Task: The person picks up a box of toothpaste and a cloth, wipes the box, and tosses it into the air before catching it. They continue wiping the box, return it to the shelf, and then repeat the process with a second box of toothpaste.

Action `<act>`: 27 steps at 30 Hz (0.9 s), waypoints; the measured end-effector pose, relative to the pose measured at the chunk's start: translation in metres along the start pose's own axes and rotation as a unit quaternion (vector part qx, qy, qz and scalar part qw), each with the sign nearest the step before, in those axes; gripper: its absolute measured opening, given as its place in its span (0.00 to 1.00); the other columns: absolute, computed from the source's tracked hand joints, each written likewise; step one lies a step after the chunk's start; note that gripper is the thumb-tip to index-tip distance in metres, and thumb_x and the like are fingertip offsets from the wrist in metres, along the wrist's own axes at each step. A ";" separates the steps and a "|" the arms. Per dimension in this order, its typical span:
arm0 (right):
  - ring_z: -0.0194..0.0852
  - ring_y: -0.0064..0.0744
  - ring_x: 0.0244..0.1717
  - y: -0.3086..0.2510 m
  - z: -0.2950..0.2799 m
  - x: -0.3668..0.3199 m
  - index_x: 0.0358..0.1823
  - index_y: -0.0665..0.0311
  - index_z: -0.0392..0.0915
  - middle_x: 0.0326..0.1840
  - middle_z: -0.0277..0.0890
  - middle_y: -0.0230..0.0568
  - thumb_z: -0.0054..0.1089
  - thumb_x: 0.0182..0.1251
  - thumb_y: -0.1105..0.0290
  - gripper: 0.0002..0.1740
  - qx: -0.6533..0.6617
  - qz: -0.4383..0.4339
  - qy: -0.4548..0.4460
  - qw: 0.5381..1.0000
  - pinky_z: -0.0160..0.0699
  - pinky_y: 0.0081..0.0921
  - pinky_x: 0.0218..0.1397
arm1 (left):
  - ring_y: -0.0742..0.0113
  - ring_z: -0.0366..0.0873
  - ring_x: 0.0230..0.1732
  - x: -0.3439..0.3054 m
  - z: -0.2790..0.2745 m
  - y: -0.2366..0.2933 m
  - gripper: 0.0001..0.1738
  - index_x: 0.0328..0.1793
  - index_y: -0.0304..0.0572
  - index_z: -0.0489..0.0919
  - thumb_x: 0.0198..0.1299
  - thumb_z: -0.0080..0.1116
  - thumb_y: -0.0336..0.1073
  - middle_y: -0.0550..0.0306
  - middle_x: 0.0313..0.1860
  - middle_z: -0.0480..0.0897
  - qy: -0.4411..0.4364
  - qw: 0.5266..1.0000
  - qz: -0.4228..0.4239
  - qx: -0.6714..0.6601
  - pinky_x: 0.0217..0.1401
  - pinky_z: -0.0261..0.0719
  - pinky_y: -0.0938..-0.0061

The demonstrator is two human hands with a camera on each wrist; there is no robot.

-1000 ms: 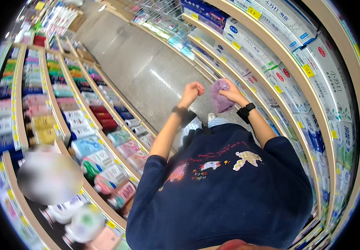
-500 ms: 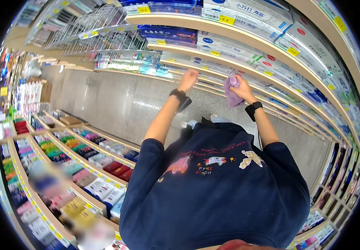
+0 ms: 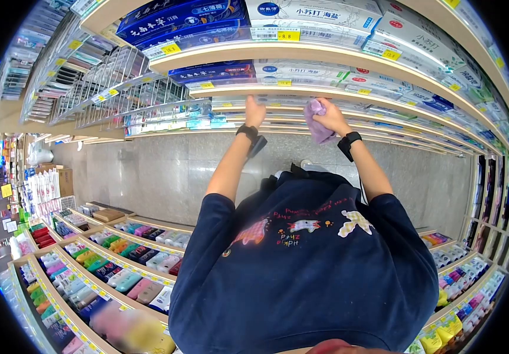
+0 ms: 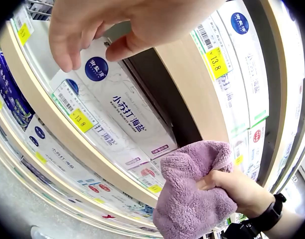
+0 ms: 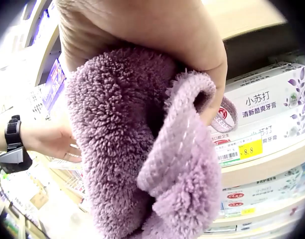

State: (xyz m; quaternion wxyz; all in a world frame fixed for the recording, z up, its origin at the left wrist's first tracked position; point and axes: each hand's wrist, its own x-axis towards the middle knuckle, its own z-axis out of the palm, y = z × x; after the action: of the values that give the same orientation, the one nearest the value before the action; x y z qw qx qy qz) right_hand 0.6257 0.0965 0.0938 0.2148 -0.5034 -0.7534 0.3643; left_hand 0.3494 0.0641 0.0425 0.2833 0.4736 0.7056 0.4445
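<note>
My left hand [image 4: 90, 55] reaches up to a shelf and pinches the near end of a white toothpaste box [image 4: 123, 112] with a blue round logo, thumb on one side and fingers on the other. In the head view that left hand [image 3: 254, 112] is at the shelf edge [image 3: 301, 89]. My right hand [image 3: 329, 116] grips a bunched purple fluffy cloth [image 3: 316, 128] just beside it, held against the same shelf. The cloth [image 4: 192, 194] hangs below the box in the left wrist view, and the cloth [image 5: 142, 149] fills the right wrist view.
Tiers of wooden shelves [image 3: 384, 65] carry white and blue toothpaste boxes with yellow price tags [image 4: 82, 120]. Wire racks [image 3: 119, 88] stand to the left. A grey tiled aisle floor [image 3: 148, 171] runs below, and a low shelf of coloured bottles [image 3: 119, 271] lies behind me.
The head view has swung from the aisle to the shelf. Both hands have risen to the shelf edge; the left hand has gone from a fist to taking hold of the box.
</note>
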 end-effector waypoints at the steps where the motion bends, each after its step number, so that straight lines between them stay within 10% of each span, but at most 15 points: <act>1: 0.74 0.47 0.49 -0.003 0.001 0.000 0.51 0.57 0.71 0.47 0.76 0.47 0.64 0.44 0.62 0.29 0.014 -0.018 0.010 1.000 0.72 0.34 0.50 | 0.38 0.67 0.55 0.002 0.000 0.000 0.27 0.56 0.29 0.65 0.46 0.50 0.25 0.31 0.50 0.70 0.005 1.000 0.019 -0.018 0.59 0.63 0.59; 27: 0.74 0.41 0.50 -0.012 0.017 -0.009 0.55 0.63 0.70 0.48 0.75 0.47 0.64 0.43 0.69 0.32 0.109 -0.004 0.024 0.994 0.71 0.30 0.53 | 0.45 0.68 0.60 -0.005 -0.033 -0.008 0.26 0.60 0.33 0.66 0.52 0.49 0.30 0.34 0.55 0.72 -0.030 0.998 -0.043 -0.020 0.62 0.63 0.65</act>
State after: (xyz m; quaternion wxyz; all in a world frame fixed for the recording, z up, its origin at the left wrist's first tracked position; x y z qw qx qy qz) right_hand 0.6107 0.0805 0.0925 0.2880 -0.4824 -0.7059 0.4313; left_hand 0.3208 0.0458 0.0496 0.3327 0.4503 0.7074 0.4315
